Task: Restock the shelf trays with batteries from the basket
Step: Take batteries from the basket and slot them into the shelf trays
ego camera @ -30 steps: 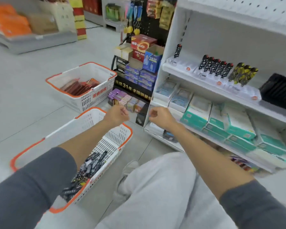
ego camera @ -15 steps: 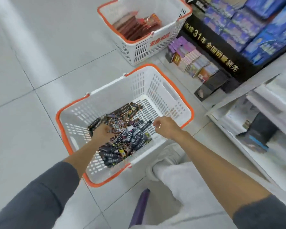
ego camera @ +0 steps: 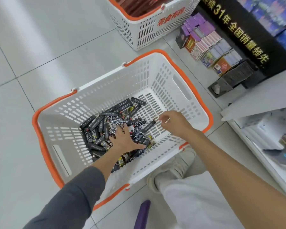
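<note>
Your left hand (ego camera: 124, 140) lies flat on the batteries (ego camera: 104, 124), fingers splayed straight and gripping nothing. Its fingertips touch the black packs at the middle of the heap. Your right hand (ego camera: 173, 123) hangs over the basket (ego camera: 106, 96) near its right wall, above the heap's right edge. Its fingers are curled in toward the thumb, and I can't tell whether they pinch anything. The batteries are all in that white, orange-rimmed basket on the floor, piled from the middle of its bottom to the near wall. A second basket (ego camera: 144, 28) with reddish packs (ego camera: 135, 6) stands just beyond its far corner. Small card boxes (ego camera: 210, 45) sit on the floor to the right of both. The white shelf (ego camera: 257, 98) runs along the right edge, beside your pale shoe (ego camera: 171, 169).
</note>
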### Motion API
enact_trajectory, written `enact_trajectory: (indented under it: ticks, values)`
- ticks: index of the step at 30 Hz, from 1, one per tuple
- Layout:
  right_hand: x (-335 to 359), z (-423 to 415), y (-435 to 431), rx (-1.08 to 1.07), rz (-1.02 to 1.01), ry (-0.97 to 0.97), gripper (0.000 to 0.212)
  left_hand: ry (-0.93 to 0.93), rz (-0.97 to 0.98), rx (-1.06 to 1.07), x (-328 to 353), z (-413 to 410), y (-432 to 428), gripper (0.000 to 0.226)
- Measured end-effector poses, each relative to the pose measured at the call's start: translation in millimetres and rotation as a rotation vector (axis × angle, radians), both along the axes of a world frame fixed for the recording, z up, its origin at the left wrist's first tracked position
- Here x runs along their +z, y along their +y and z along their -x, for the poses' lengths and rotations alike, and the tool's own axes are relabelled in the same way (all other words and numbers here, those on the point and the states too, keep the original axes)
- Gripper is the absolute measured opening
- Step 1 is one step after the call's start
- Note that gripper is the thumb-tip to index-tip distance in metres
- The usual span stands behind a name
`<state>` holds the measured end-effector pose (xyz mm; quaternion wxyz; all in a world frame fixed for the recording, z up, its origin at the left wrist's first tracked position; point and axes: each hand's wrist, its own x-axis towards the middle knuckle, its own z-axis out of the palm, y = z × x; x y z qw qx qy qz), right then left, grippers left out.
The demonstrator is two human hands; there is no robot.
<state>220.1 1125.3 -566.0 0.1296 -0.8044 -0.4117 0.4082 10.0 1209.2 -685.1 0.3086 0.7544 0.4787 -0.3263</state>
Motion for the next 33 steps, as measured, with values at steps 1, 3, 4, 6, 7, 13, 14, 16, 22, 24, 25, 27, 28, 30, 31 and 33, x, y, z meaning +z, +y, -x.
enact_trajectory:
  ticks: [1, 3, 4, 6, 7, 13, 14, 16, 22, 24, 25, 27, 28, 30, 31, 33]
  values:
    - [-1, -2, -2, -0.023, -0.007, 0.01, 0.021, 0.019, -0.014, -0.037, -5, -6, -5, 0.15]
    - [0, -2, -3, -0.054, -0.022, 0.032, 0.02, 0.028, -0.093, -0.107, -14, -12, -14, 0.146]
    - [0, -2, -4, -0.062, -0.031, 0.039, 0.02, 0.017, -0.129, -0.12, -17, -14, -17, 0.14]
    - [0, -3, -4, -0.081, -0.049, 0.051, 0.02, -0.007, -0.191, -0.122, -19, -15, -17, 0.127]
    - [0, -3, -4, -0.093, -0.054, 0.06, 0.02, -0.01, -0.228, -0.124, -19, -14, -14, 0.121]
    - [1, -5, -6, -0.124, -0.051, 0.076, 0.017, 0.008, -0.244, -0.189, -15, -11, -1, 0.098]
    - [1, -4, -7, -0.124, -0.043, 0.079, 0.017, 0.004, -0.221, -0.182, -12, -13, 0, 0.096]
    - [0, -1, -9, -0.096, -0.034, 0.066, 0.019, -0.03, -0.186, -0.153, -6, -17, 3, 0.093]
    - [-4, 5, -15, -0.072, -0.019, 0.097, 0.021, -0.103, -0.052, 0.089, -10, -7, 20, 0.073]
    - [-3, 3, -16, -0.091, -0.029, 0.097, 0.02, -0.122, 0.03, 0.159, -9, -5, 25, 0.077]
    - [-3, 1, -16, -0.099, -0.034, 0.094, 0.018, -0.133, 0.066, 0.187, -10, -4, 27, 0.075]
    - [-1, 0, -14, -0.12, -0.045, 0.099, 0.016, -0.155, 0.112, 0.259, -4, -3, 29, 0.069]
    - [1, -1, -13, -0.134, -0.052, 0.11, 0.015, -0.174, 0.116, 0.299, 0, -3, 30, 0.069]
    - [5, -2, -9, -0.157, -0.064, 0.13, 0.015, -0.228, 0.131, 0.405, 5, -1, 35, 0.071]
    - [7, -2, -7, -0.164, -0.072, 0.133, 0.015, -0.25, 0.119, 0.448, 11, -1, 37, 0.066]
    - [12, -1, -3, -0.174, -0.092, 0.137, 0.014, -0.299, 0.147, 0.581, 21, 1, 43, 0.04]
